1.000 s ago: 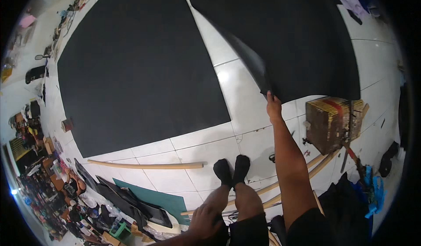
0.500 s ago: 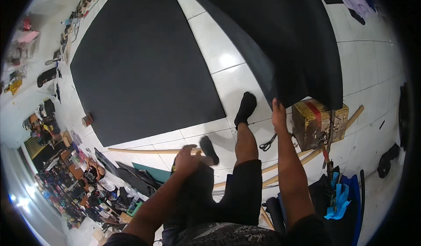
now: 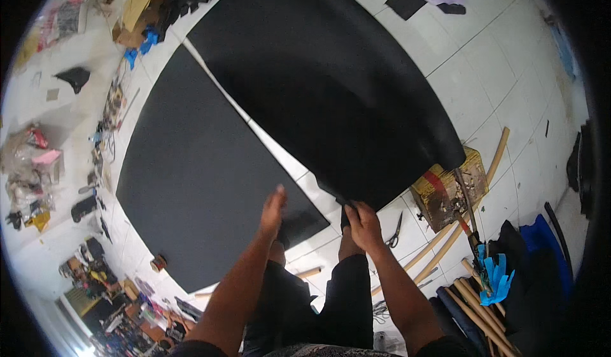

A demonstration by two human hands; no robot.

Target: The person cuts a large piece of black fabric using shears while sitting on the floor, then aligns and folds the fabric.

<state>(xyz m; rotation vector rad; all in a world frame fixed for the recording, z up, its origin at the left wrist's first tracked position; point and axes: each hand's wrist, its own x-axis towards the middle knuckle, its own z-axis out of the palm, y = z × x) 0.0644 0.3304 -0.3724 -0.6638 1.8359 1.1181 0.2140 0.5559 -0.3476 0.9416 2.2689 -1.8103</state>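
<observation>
Black sheet, larger piece (image 3: 324,83): near-left corner clamped in the right grip (image 3: 365,226), fingers closed over the edge. Sheet lies forward of that grip, spreading away to the far left and out to the right; its near-right corner overlaps a worn yellow-brown box (image 3: 445,194) in view, contact unclear.

Second black sheet (image 3: 203,159): flat on the white tiled floor (image 3: 503,70), left of the first; a strip of floor shows between the two, narrower at the far end.

Left grip (image 3: 273,214): fingers extended and apart from the larger piece, over the second sheet near its near-right part; nothing visible in it; contact below cannot be told.

Scissors (image 3: 396,233): dark, on the floor, just right of the right grip.

Tan poles (image 3: 439,256): on the floor, beside the box.

Blue strips (image 3: 496,277): bunched, lower right.
</observation>
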